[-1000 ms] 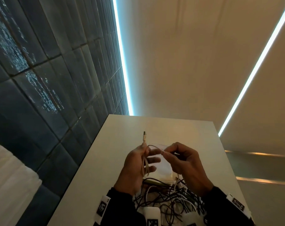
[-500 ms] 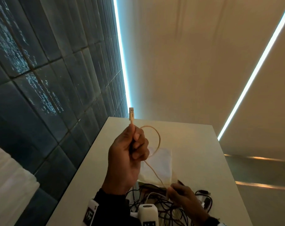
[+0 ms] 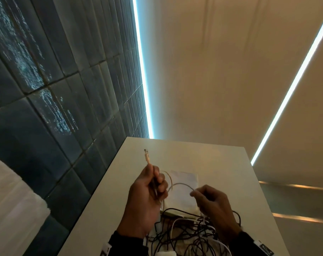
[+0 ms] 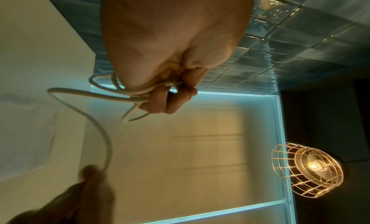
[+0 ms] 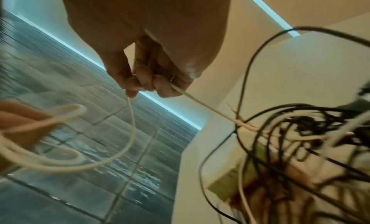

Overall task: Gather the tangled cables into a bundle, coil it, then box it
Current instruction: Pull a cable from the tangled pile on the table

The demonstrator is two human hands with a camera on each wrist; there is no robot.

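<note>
The left hand (image 3: 147, 196) has its grip tight around loops of a thin white cable (image 3: 177, 184). The right hand (image 3: 212, 202) pinches it above the cable tangle (image 3: 190, 235) on the tabletop (image 3: 221, 163). It looks light and bendy; hold the loops.

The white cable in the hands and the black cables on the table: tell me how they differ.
The white cable is pale and lifted off the table; the black cables are dark and lie on it. The white cable is gripped in loops by the left hand and pinched by the right hand; the black cables are held by neither. Its plug end stands free, theirs stay tangled. Both are thin cords, and the white cable runs down into the same heap.
</note>
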